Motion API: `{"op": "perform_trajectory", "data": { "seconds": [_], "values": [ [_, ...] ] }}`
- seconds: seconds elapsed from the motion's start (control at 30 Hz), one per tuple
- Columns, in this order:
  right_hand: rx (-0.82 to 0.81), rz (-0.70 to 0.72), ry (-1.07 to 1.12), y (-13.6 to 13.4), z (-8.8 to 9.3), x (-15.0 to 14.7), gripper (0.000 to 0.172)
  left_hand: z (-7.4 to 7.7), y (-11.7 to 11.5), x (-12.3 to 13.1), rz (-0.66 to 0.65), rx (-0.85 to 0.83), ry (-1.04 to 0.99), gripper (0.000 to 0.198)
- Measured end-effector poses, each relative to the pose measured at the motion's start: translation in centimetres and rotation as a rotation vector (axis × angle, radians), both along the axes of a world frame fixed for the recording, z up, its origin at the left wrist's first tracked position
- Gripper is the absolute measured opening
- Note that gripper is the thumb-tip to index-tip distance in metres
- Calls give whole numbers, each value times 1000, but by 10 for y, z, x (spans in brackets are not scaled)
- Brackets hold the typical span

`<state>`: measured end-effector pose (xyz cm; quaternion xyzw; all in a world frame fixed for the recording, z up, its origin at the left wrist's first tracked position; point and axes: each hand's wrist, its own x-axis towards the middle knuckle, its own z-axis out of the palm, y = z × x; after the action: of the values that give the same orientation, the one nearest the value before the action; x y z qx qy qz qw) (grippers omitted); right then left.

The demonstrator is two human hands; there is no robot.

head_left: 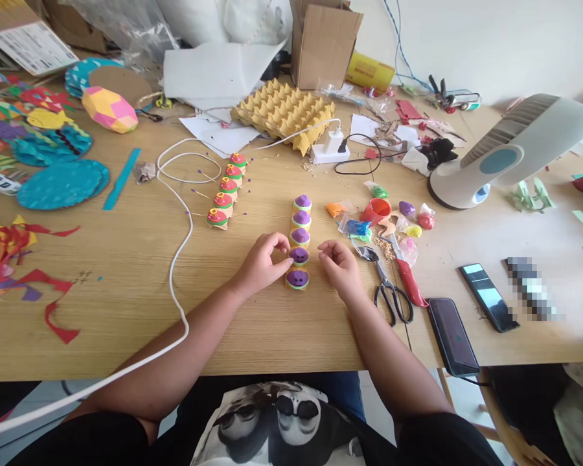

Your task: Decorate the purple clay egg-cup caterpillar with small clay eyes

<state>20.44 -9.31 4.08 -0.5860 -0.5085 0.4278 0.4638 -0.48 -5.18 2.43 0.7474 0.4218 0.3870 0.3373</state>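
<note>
A row of egg-carton cups topped with purple clay [300, 235] lies on the wooden table in front of me, forming a caterpillar-like figure. Dark dots mark a face on the nearest cup. On its left side, my left hand [267, 264] has its thumb against or very close to the second-nearest cup, thumb and index finger apart. My right hand [341, 268] hovers just right of the row, fingers loosely curled, with nothing visible in them. Further back on the left stands a similar figure with red and green tops [228, 186], purple-tipped sticks poking out along its sides.
Scissors [391, 291], a red-handled knife [411, 281] and bagged coloured clay [358, 228] lie to the right. Phones [454, 336] rest near the front edge. A white cable [172, 259] crosses the left side. Behind are an egg tray [284, 113] and a white lamp-like device [502, 152].
</note>
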Motion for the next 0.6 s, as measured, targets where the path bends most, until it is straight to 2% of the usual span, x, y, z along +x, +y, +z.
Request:
{"op": "perform_trajectory", "data": {
  "seconds": [0.17, 0.3, 0.6],
  "values": [
    [-20, 81, -59, -2, 1, -7, 21, -2, -1, 2, 3, -7, 15, 20],
    [-32, 80, -53, -2, -1, -10, 23, -1, -1, 3, 39, -13, 19, 21],
    [-22, 93, -53, 0, -5, -10, 14, -6, -1, 5, 69, -34, 65, 26]
  ]
}}
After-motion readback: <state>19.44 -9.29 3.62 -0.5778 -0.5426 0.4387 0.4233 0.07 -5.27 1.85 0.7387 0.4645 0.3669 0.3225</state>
